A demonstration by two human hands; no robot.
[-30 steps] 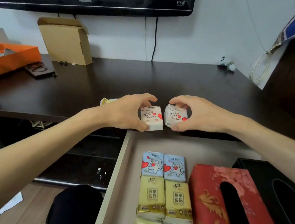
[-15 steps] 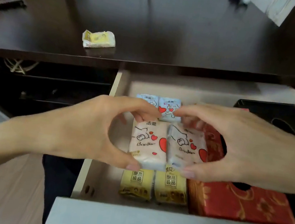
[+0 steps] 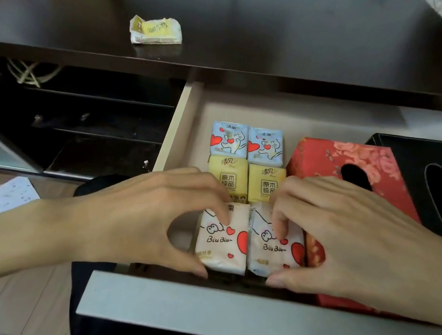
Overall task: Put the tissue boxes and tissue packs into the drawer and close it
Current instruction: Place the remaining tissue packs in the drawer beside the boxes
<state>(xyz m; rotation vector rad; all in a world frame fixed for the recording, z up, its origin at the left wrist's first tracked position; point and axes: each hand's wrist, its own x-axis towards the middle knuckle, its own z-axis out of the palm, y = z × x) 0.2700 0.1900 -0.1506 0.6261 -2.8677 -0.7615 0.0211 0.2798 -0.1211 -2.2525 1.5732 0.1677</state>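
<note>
A dark, glossy surface (image 3: pixel 259 27) fills the top of the frame. Below it, the open drawer (image 3: pixel 265 316) with its pale, smooth floor takes up the centre and right. Along its right side lie a black box (image 3: pixel 441 177) and, beside it, a red floral tissue box (image 3: pixel 326 158). The left hand (image 3: pixel 152 214) and right hand (image 3: pixel 344 238) each pinch a soft white "Biu Biu" tissue pack between thumb and fingers, left pack (image 3: pixel 222 240) touching right pack (image 3: pixel 274 249), at the drawer's lower centre. Above them sit two yellow packs (image 3: pixel 246 178), then two blue packs (image 3: pixel 247 144). A crumpled yellow pack (image 3: pixel 156 31) lies on the surface at upper left.
</note>
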